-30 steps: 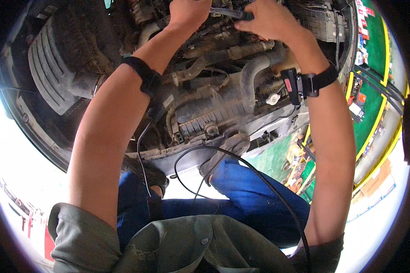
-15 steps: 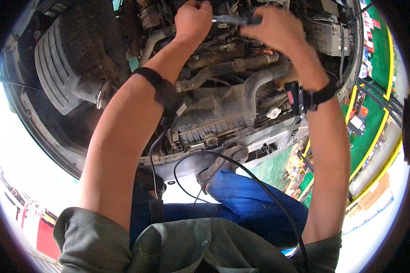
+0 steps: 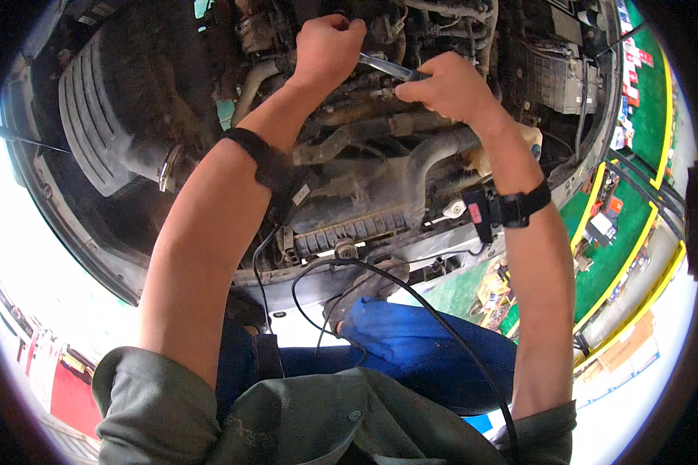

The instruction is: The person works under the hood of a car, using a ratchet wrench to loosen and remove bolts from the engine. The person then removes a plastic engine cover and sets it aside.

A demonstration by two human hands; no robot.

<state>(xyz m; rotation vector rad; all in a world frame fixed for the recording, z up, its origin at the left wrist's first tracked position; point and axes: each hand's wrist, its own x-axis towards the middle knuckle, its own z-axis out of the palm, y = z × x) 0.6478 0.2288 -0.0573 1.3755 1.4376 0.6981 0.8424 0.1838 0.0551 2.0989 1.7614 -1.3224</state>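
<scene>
Over the far part of an open engine bay, my left hand [image 3: 327, 48] is closed around one end of a ratchet wrench [image 3: 385, 67]. That end is hidden in the fist, so its head does not show. My right hand [image 3: 451, 89] grips the dark handle at the other end, thumb along it. The bare shiny shaft spans the gap between my hands, sloping toward me on the right. Beneath my hands lie dirty engine parts, with a grey curved pipe [image 3: 428, 167] nearer to me.
A ribbed air filter housing [image 3: 93, 116] fills the left of the bay, and a battery [image 3: 564, 85] stands at its right. A white cap [image 3: 454, 209] sits near the front frame edge. A black cable [image 3: 434, 298] loops across my lap. Yellow-railed shelving [image 3: 624, 310] stands at the right.
My right hand has moved toward me and slightly left with the wrench handle, so the shaft now slopes instead of lying nearly level. My left hand has shifted slightly toward me.
</scene>
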